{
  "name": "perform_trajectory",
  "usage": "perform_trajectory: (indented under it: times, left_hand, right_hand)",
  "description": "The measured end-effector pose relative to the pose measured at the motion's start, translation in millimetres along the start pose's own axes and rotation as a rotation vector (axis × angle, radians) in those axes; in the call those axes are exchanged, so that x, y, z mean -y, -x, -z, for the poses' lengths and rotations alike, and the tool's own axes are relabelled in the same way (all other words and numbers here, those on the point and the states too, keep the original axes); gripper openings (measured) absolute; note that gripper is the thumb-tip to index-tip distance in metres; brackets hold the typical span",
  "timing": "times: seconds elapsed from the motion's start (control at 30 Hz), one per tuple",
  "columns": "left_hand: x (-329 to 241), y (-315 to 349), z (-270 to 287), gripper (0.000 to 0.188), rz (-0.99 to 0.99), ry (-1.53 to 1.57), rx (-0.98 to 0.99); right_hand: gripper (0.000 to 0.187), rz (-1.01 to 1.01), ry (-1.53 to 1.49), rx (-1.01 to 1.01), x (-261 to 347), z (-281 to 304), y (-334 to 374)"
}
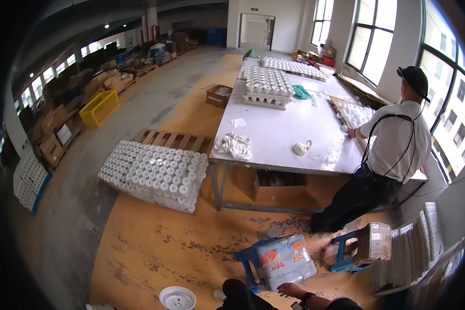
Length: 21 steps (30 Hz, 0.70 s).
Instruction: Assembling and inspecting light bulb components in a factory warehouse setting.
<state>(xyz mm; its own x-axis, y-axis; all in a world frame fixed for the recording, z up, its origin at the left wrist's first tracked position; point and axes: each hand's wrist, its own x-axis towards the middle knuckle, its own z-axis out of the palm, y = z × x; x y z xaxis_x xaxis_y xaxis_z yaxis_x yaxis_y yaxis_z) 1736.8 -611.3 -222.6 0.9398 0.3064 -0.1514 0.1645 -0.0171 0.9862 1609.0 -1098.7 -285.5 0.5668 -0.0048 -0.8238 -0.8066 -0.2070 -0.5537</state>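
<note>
My right hand (290,290), with a dark watch on the wrist, reaches in from the lower edge. Its fingers are apart and lie at the near edge of a padded seat wrapped in clear tape (287,261); whether they touch it I cannot tell. Orange patches show through the wrapping, and the seat rests on a blue plastic stool (250,271). My left hand is out of the picture. To the left of my dark-trousered leg (237,295), a round white basin-like dish (177,298) sits on the floor.
A co-worker (398,129) stands at a long white table (279,139) bearing trays of white cups and rags. Wrapped white cylindrical parts (163,173) rest on a pallet. A second blue stool (343,253) holds a taped carton (373,243); stacked white trays (411,250) stand right.
</note>
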Motion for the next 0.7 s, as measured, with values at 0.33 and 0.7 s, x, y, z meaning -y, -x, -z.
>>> perform_trajectory:
  times: [0.33,0.7]
  left_hand:
    - [-136,-195,-171,0.055,-0.182,-0.082,0.223]
    - [-174,-389,-406,0.043,-0.156,-0.068,0.573]
  right_hand:
    - [0.029,0.053,0.149,-0.019,141,34,-129]
    - [0.023,0.504,0.183,-0.6,409,183,-156]
